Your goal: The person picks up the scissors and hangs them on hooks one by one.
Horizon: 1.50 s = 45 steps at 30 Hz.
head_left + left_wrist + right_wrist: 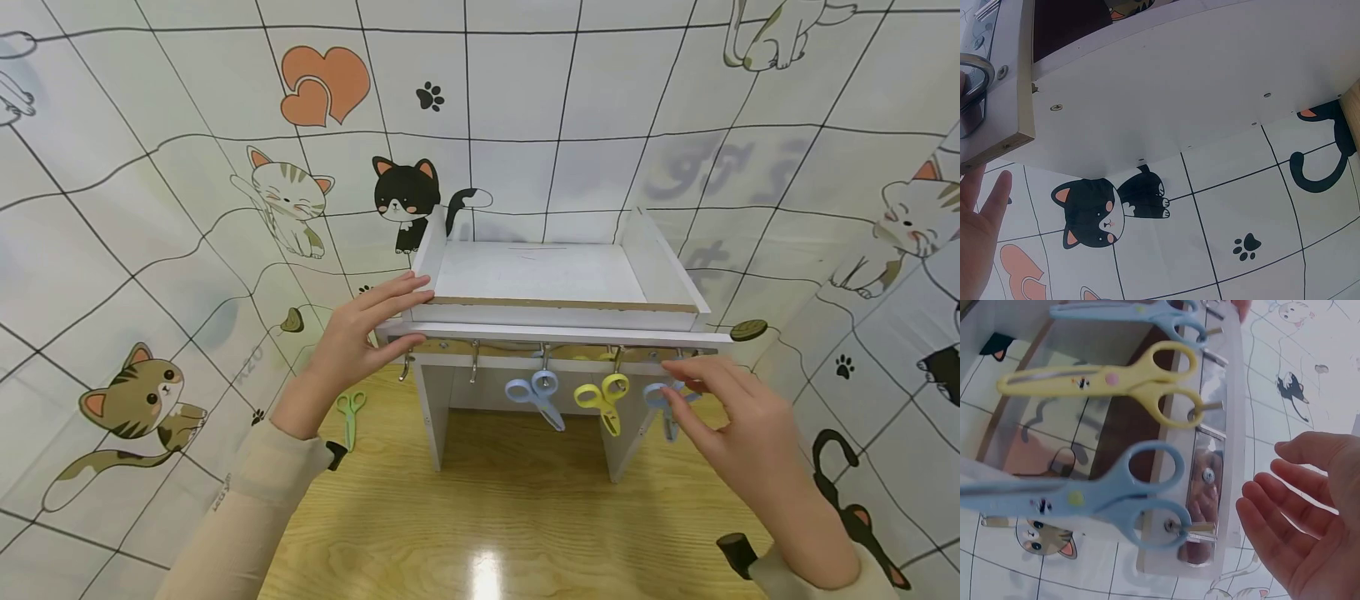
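Observation:
Several scissors hang from a hook rail (510, 350) along the front of a white shelf (562, 317). From left to right come blue scissors (542, 398), yellow scissors (602, 402) and another pair of blue scissors (1079, 495) on the rightmost hook. My right hand (738, 417) is beside that last pair and partly covers it in the head view. In the right wrist view, its fingers are relaxed and hold nothing. At the shelf's left end is my left hand (352, 333), fingers extended at the side wall and thumb near the front ledge.
Green scissors (350, 417) lie on the wood-patterned surface (487, 500) left of the shelf. Two hooks at the rail's left carry nothing, one being a bare hook (474, 362). A white cloth (525, 92) printed with cats hangs behind and at both sides.

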Motion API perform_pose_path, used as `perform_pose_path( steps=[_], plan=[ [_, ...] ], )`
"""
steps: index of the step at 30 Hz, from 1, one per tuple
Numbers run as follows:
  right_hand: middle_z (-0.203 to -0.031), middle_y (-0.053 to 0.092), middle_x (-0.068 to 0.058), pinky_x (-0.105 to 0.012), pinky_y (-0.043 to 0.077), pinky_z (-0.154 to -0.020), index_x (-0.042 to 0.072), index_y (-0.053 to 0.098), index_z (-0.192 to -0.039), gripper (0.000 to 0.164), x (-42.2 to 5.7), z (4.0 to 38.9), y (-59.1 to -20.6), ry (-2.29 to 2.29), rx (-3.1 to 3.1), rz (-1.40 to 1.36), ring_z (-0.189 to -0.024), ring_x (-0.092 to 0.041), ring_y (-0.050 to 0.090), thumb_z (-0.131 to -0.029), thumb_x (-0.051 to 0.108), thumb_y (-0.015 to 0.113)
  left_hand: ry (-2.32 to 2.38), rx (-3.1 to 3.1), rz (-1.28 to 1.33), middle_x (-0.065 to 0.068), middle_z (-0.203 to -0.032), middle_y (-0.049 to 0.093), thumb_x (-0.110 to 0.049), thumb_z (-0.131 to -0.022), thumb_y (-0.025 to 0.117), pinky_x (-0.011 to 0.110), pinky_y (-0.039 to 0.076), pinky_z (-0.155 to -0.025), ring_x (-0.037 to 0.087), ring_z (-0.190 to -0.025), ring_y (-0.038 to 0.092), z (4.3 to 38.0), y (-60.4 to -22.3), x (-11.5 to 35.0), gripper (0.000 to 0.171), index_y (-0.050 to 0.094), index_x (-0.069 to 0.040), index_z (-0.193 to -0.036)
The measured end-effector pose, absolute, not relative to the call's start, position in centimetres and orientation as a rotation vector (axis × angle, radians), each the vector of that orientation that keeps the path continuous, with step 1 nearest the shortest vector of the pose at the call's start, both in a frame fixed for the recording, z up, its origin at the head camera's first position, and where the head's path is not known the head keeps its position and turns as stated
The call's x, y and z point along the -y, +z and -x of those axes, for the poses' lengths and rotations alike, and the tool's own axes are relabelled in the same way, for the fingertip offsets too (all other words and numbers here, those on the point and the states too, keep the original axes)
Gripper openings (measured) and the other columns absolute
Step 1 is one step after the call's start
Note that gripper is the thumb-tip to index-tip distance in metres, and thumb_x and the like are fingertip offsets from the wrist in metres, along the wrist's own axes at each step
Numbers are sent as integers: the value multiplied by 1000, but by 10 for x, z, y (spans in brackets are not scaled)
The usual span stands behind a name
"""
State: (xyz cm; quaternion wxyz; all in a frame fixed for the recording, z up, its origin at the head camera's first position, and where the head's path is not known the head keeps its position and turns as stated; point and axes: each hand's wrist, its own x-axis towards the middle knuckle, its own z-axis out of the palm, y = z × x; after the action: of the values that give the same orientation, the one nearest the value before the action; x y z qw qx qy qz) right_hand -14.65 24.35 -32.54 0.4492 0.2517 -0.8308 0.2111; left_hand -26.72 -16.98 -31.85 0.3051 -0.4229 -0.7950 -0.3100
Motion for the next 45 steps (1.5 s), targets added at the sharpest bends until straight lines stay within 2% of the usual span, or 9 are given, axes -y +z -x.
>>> perform_pose_path(
  steps=[2,7,11,15,22,28,33,39,45],
  plan=[
    [-95,73,-6,-6,44,-62,3,75,-104,54,-247,147,-321,507,2059,-613,-86,7,59,-101,50,49,-823,2104,1121,5,-141,61,-7,-78,84,29,39,-118,24,-139,51,267,-319,170,56,67,-14,-131],
    [-100,73,-11,-8,39,-58,2,75,-106,54,-256,153,-312,468,2050,-608,-87,-8,63,-101,50,49,-818,2108,1115,4,-142,61,-7,-78,84,29,39,-118,23,-139,51,267,-320,171,57,66,-15,-132],
    [-107,72,-15,-1,40,-75,1,74,-109,56,-264,161,-308,468,2046,-661,-93,-20,62,-101,50,49,-819,2106,1114,5,-142,61,-8,-78,84,29,39,-118,24,-139,50,267,-320,171,57,66,-15,-132],
    [-118,69,-20,-2,31,-106,-1,71,-116,59,-271,171,-304,448,2039,-763,-104,-33,59,-102,51,49,-815,2110,1113,5,-142,61,-9,-79,84,29,39,-118,23,-140,50,266,-319,171,56,66,-14,-132],
    [-133,63,-21,-15,30,-118,1,68,-125,58,-282,188,-297,419,2020,-899,-130,-20,54,-100,52,53,-820,2104,1120,5,-142,61,-9,-79,84,30,39,-118,23,-140,50,267,-318,169,56,66,-14,-131],
    [-146,54,-18,-21,23,-124,3,61,-135,69,-288,198,-294,398,2119,-975,-146,-22,41,-97,60,53,-832,2092,1124,6,-141,62,-7,-78,84,31,40,-118,24,-139,51,268,-318,169,55,67,-13,-130],
    [-151,50,-14,-20,19,-125,7,59,-138,70,-294,204,-295,391,2192,-1009,-150,-19,34,-96,62,51,-831,2094,1128,6,-141,62,-6,-78,84,31,40,-118,24,-139,51,269,-319,169,55,67,-13,-130],
    [-155,46,-12,-20,16,-125,11,56,-142,72,-301,211,-297,359,2246,-1048,-150,-25,34,-95,65,48,-838,2103,1129,6,-142,61,-8,-79,84,31,39,-118,24,-140,50,267,-318,169,55,67,-13,-131],
    [-158,41,-11,-22,17,-126,14,52,-146,68,-305,214,-297,340,2303,-1058,-151,-26,31,-93,57,61,-838,2109,1124,7,-142,61,-8,-79,83,32,39,-119,24,-140,50,267,-318,170,55,67,-13,-131]
  ],
)
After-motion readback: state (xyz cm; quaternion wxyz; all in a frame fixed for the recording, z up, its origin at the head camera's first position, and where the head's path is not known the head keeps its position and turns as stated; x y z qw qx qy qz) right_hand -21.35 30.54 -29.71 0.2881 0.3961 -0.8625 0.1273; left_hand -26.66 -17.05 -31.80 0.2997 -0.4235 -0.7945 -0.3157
